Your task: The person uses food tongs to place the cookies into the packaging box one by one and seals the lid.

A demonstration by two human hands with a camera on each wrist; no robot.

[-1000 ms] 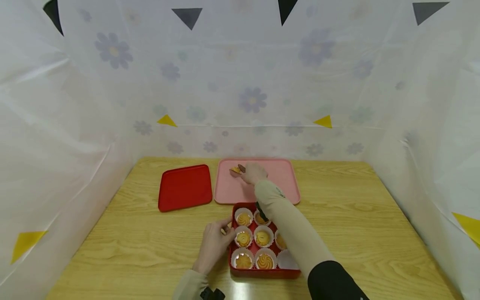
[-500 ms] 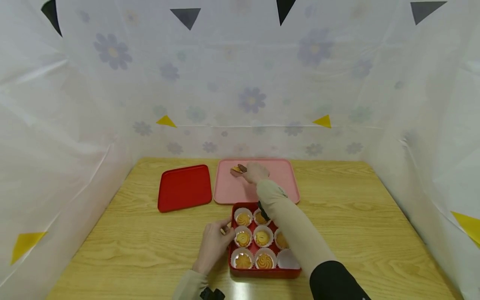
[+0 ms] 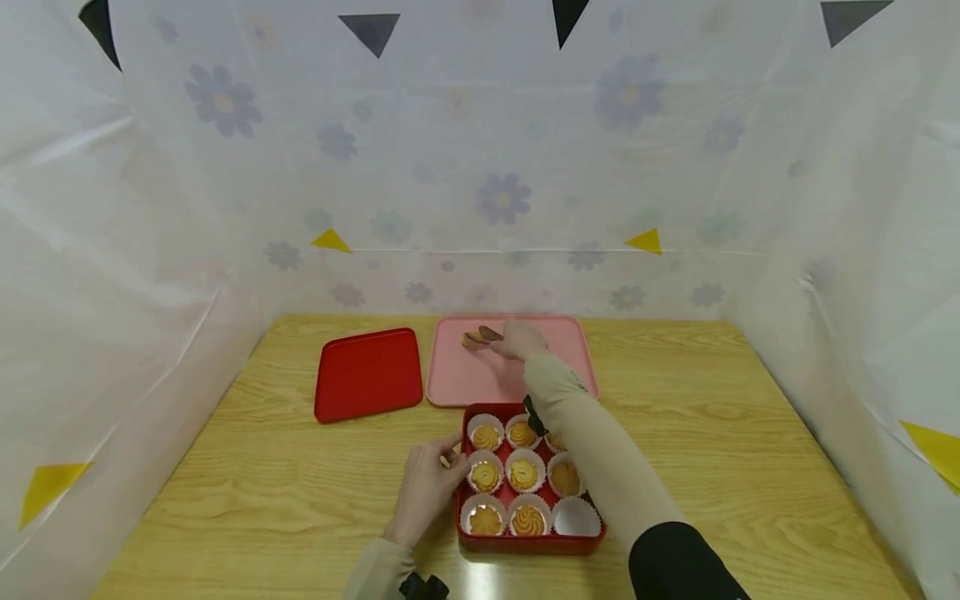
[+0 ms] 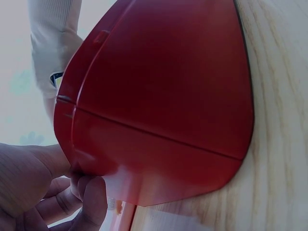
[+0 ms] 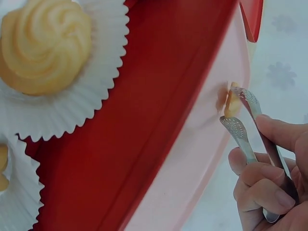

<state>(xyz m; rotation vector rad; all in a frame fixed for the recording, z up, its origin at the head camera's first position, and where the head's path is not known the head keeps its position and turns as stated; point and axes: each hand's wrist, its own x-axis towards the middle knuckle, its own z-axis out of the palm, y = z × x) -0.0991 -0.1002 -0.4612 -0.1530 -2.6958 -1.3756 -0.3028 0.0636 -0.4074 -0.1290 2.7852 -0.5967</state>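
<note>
My right hand [image 3: 522, 340] grips metal tongs [image 5: 252, 103] with perforated tips, over the pink tray [image 3: 468, 383]. In the right wrist view, a swirled cookie [image 5: 232, 102] is between the tong tips; whether both tips press on it I cannot tell. My left hand [image 3: 429, 487] pinches the left rim of a red box [image 3: 525, 546]. The left wrist view shows its thumb and fingers at a corner of the box wall [image 4: 163, 86]. Inside the box, white paper cups hold cookies [image 3: 528, 522]; the front right cup [image 3: 576, 518] has no cookie. My right forearm hides part of the right side.
A red lid-like tray [image 3: 369, 375] lies left of the pink tray on the wooden table [image 3: 300, 500]. The pink tray sits just behind the box. A white flower-patterned sheet [image 3: 420, 167] encloses the back and sides.
My right hand and forearm have shifted slightly right, uncovering more of the box's right side. The tong tips have moved slightly right. My left hand stays on the rim.
</note>
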